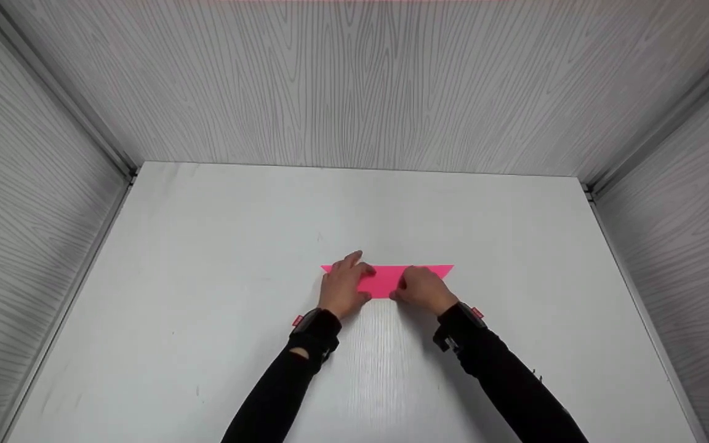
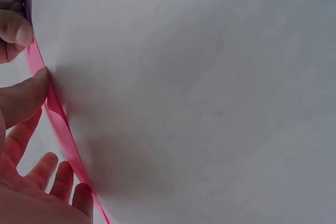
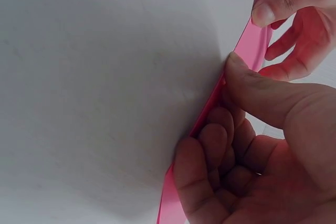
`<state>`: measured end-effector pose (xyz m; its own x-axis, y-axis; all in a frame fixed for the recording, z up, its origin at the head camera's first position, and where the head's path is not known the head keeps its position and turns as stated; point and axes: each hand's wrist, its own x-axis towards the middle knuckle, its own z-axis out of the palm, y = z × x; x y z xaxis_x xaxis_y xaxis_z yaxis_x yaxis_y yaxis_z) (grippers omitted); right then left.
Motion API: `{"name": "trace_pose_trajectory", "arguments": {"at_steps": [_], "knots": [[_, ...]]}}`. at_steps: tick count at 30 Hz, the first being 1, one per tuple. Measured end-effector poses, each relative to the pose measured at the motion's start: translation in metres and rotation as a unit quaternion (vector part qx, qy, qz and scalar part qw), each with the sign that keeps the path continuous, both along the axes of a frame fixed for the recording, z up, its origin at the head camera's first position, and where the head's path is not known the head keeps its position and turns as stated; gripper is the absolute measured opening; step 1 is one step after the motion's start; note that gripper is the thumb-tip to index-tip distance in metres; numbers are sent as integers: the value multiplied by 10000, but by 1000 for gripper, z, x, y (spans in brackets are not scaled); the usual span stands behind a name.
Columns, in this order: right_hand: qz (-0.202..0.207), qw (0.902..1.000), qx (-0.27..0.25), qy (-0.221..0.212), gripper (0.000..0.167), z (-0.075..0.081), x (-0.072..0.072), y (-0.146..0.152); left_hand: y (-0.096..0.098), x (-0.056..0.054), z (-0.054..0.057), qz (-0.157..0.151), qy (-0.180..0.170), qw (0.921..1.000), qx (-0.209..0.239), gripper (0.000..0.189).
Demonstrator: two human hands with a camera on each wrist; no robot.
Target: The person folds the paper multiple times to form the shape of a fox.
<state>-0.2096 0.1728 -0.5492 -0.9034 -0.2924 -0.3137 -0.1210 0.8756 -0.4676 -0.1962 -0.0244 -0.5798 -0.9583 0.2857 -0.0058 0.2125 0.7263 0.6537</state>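
Note:
A bright pink piece of folded paper [image 1: 385, 283] lies on the white table, its long edge on the far side and its two ends slanting to points. My left hand [image 1: 343, 286] covers its left part, thumb at the near edge and index finger curved over the top; in the left wrist view the other fingers spread along the paper [image 2: 65, 132]. On the right part, my right hand [image 1: 423, 289] pinches the near edge between thumb and curled fingers. The right wrist view has the right thumb [image 3: 247, 74] along the fold, with the left hand [image 3: 310, 30] beyond.
The white tabletop [image 1: 237, 215] spreads around the paper on all sides. Grey wood-grain panels stand at the back [image 1: 354, 86], the left [image 1: 16, 203] and the right [image 1: 687, 246]. Both forearms wear black sleeves and wrist straps.

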Motion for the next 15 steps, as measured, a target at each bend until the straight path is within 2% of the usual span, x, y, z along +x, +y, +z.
{"name": "trace_pose_trajectory", "arguments": {"at_steps": [7, 15], "knots": [[-130, 9999, -77, -13, 20, 0, 3, -1, -19, -4, -5, -454, -14, 9988, 181, 43], [-162, 9998, -109, 45, 19, -1, 4, 0, -31, -5, -3, -627, -483, 9963, 343, 43]]}}
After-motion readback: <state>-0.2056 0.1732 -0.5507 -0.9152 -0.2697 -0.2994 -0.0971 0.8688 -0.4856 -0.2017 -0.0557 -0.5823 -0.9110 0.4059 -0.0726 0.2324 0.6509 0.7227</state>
